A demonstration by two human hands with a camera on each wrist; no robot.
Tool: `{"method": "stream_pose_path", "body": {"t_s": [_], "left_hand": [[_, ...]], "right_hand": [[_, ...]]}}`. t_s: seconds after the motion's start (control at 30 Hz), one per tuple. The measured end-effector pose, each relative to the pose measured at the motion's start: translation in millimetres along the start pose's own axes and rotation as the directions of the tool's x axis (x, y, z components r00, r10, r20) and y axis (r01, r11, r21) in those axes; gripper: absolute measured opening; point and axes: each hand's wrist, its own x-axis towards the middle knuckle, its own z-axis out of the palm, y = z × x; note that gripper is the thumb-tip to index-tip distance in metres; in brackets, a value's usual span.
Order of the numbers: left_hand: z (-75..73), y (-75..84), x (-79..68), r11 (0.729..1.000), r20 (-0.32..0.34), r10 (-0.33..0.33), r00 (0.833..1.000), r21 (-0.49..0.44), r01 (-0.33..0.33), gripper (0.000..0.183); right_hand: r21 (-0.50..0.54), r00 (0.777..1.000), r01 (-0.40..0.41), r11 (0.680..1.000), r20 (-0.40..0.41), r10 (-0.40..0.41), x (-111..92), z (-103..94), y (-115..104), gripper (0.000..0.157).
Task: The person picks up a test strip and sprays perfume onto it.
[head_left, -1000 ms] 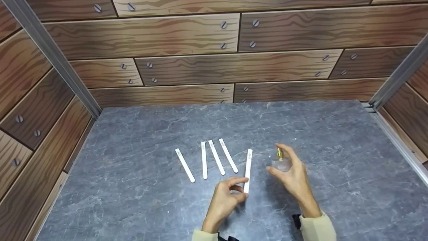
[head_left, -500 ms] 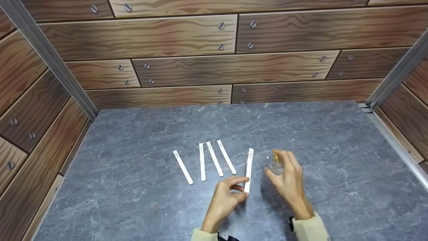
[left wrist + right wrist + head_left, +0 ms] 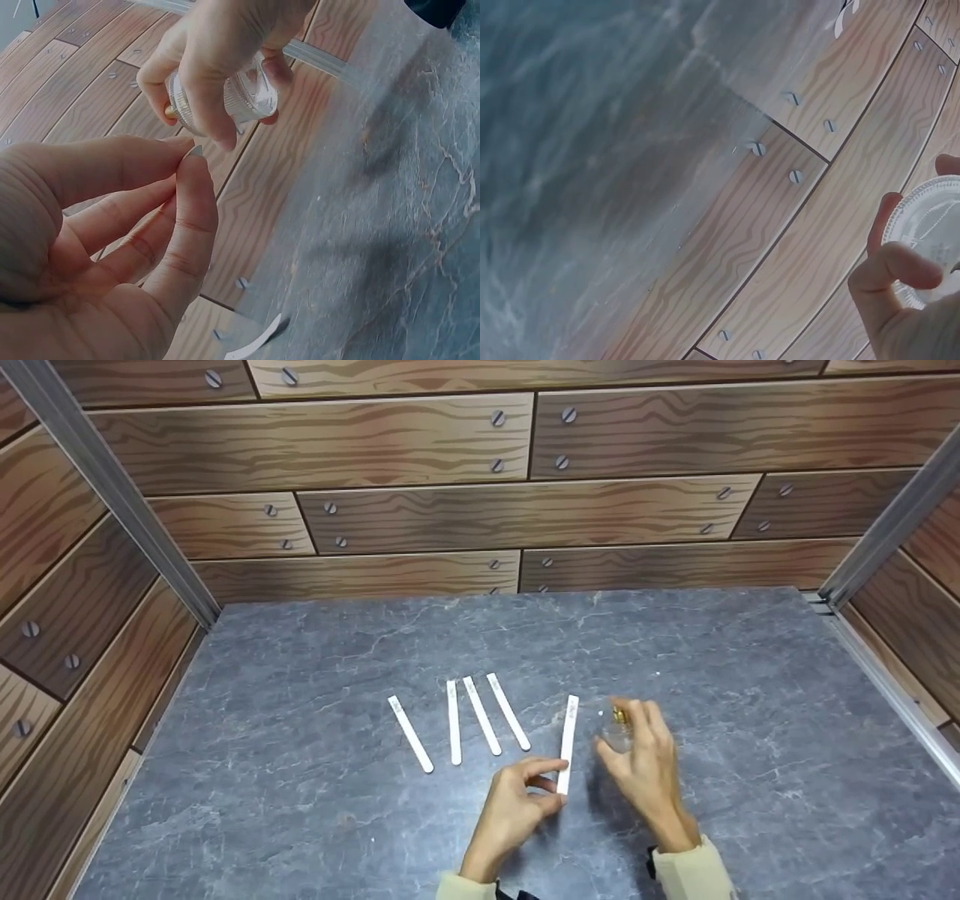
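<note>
Left grip (image 3: 515, 807) pinches one white strip (image 3: 570, 729) (four more strips (image 3: 482, 715) lie nearby); right grip (image 3: 646, 765) clasps one bottle (image 3: 252, 94).

Pale cream sleeves (image 3: 694, 874), with black pieces (image 3: 651, 862) at both wrists.

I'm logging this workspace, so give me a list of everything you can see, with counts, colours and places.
Held strip: one, white, in the left hand's fingers
Loose strips: four, white, on the table left of the held strip
Bottle: one, clear with a gold top, in the right hand
White specks: a few, too small to identify, on the table
Table: one, grey marbled, below everything
Wall panels: many, brown wood-patterned with grey screw heads, around the table
Metal rails: several, grey, back corners and table side
Left hand: one, bare, pinching the held strip
Right hand: one, bare, around the bottle
Sleeves: two, pale yellow, bottom edge
</note>
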Motion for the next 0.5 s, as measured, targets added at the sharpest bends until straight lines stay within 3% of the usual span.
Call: {"method": "stream_pose_path", "body": {"t_s": [0.3,0.5], "left_hand": [[-0.5,1.3,-0.3,1.0,-0.007,-0.002,1.0,0.016,0.002,0.042],[-0.9,0.6,1.0,1.0,-0.022,0.009,1.0,0.015,-0.009,0.042]], "right_hand": [[0.001,1.0,-0.008,1.0,-0.017,0.008,0.6,-0.1,0.5,0.051],[0.029,0.998,-0.062,0.998,0.008,0.062,2.3,-2.3,0.0,0.054]]}}
